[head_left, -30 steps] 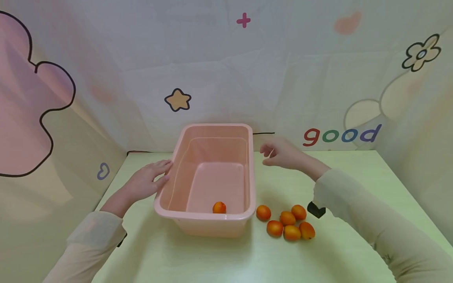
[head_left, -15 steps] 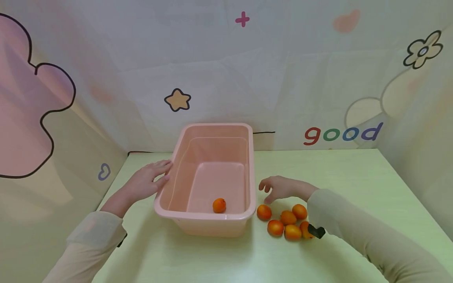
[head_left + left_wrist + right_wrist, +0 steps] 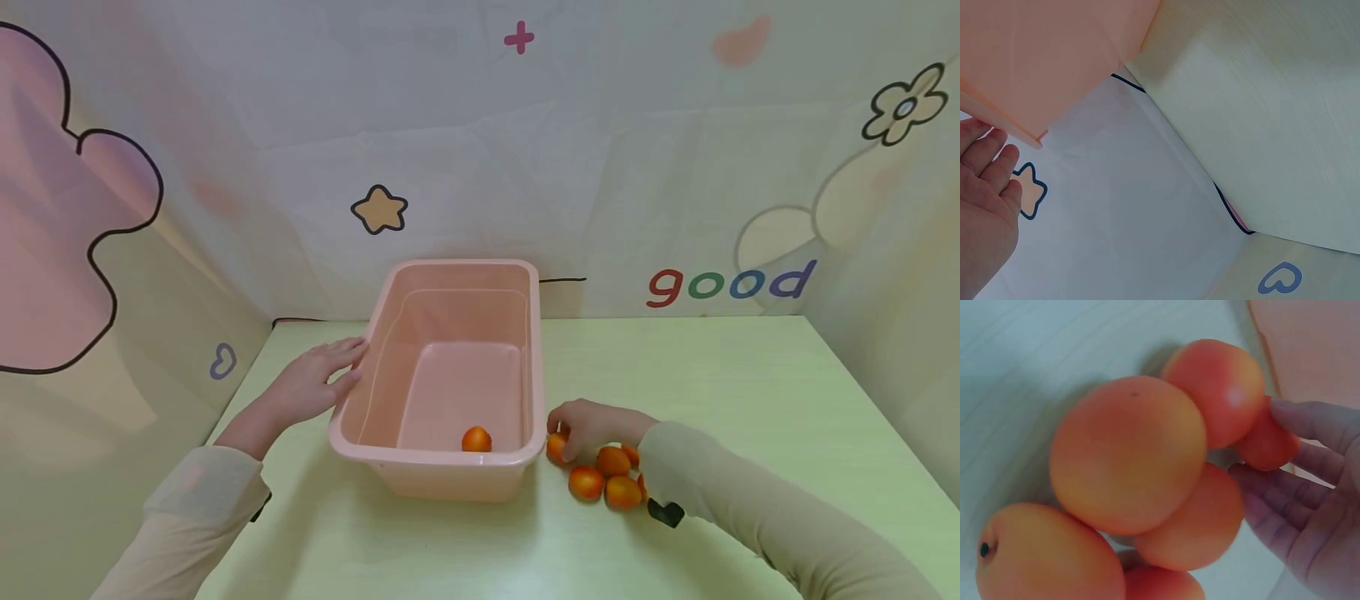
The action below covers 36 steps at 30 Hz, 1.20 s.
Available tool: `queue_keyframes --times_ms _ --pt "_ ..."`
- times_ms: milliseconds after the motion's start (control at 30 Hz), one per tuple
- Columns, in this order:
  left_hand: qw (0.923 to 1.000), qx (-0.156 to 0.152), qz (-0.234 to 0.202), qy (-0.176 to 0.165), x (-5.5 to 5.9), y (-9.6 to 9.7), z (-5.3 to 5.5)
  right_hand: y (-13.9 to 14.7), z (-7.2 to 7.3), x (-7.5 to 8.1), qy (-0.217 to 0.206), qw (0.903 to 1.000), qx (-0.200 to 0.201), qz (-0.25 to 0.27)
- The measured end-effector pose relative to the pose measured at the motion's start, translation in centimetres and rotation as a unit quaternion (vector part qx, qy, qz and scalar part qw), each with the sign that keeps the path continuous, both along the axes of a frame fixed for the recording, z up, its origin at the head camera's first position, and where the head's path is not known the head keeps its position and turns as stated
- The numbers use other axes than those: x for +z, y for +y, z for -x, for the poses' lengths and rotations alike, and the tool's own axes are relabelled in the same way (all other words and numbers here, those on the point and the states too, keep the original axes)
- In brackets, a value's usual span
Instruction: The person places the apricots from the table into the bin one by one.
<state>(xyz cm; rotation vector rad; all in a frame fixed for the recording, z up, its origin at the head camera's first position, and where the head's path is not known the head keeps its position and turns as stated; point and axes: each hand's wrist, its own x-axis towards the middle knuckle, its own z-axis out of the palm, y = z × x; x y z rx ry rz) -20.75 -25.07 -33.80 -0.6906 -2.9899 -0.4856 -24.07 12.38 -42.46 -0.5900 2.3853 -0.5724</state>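
Observation:
A pink plastic basin [image 3: 437, 457] stands on the table with one orange-red fruit [image 3: 476, 439] inside, near its front wall. My left hand [image 3: 306, 385] rests against the basin's left rim, fingers relaxed and nearly straight; in the left wrist view its fingertips lie at the rim [image 3: 1022, 132]. Just right of the basin, my right hand [image 3: 597, 425] has thumb and fingers on either side of a fruit [image 3: 557, 448], pinching it on the table. The right wrist view shows this fruit [image 3: 1267, 442] between thumb and fingers, partly behind another.
Several more orange-red fruits [image 3: 586, 483] lie clustered beside and below the right hand, some partly hidden by the sleeve [image 3: 678, 467]. The light table [image 3: 420, 550] ends at a printed cloth backdrop [image 3: 465, 167] behind the basin.
My right hand has come down from beside the basin's far right side to the nearest fruit and taken hold of it. The left hand stays on the rim.

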Motion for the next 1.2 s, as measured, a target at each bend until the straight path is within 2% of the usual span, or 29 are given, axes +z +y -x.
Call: queue_keyframes --times_ms 67,133,233,433,800,1033,1200 --pt "1.0 0.0 0.0 0.0 0.0 0.0 0.0 0.0 0.0 -0.1 0.008 1.0 0.002 0.001" --pt "1.0 0.0 -0.001 -0.001 0.0 0.0 0.0 0.0 0.1 -0.2 0.033 0.9991 0.025 0.003" --pt "1.0 -0.001 -0.003 0.0 -0.1 0.0 0.1 0.0 0.3 0.1 0.037 0.9989 0.029 -0.006" --pt "1.0 -0.003 -0.004 0.004 -0.1 -0.1 0.1 0.3 1.1 1.6 0.062 0.9963 0.059 -0.003" --pt "1.0 -0.001 -0.003 0.002 -0.1 -0.1 0.1 0.9 2.3 6.6 0.095 0.9909 0.095 0.001" --pt "0.9999 -0.007 -0.002 0.008 0.0 -0.1 0.1 0.7 2.7 11.0 0.109 0.9909 0.078 0.002" --pt "1.0 -0.006 -0.001 0.007 0.0 -0.1 0.1 0.4 3.0 13.4 0.143 0.9864 0.08 0.016"
